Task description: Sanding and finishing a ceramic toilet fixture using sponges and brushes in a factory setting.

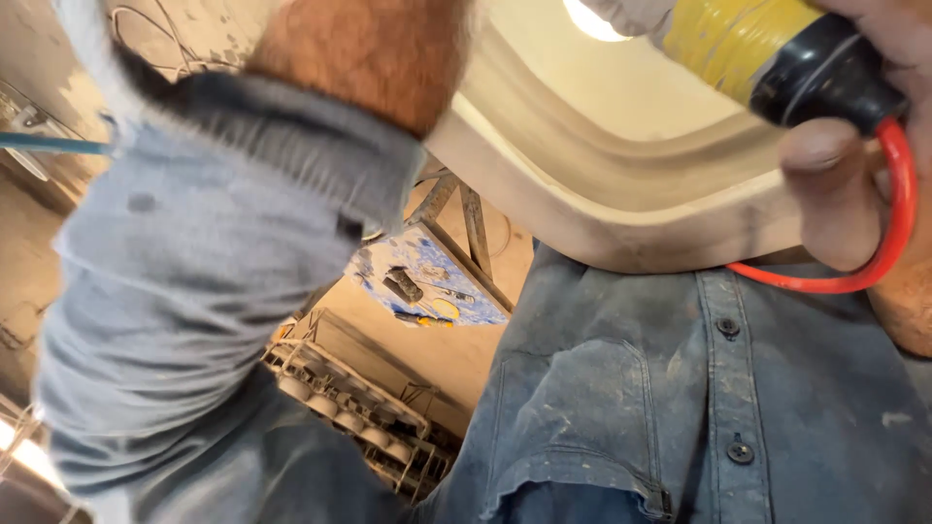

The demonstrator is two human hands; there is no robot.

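Right hand (854, 184), upper right, clamped on yellow tool (777, 49), axis running upper-left to lower-right, red hose (898, 209) looping below; left hand (359, 53) blurred, grip unclear, by basin (621, 194).

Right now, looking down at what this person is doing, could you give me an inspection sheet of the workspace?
Surface: a pale moulded basin-like piece with a rounded, stepped rim, close against the person's denim shirt.
Job's things: a yellow tool with a black end.
Clutter: a blue-stained board with small items below; a metal rack of pale rounded pieces.
Grippers: right hand wraps the tool, thumb near the rim; left hand is mostly hidden behind its grey sleeve, the wrist at the piece's edge, grip not visible.
Cables: a red hose loops from the tool's black end.
Surroundings: dusty floor, a metal frame under the piece.
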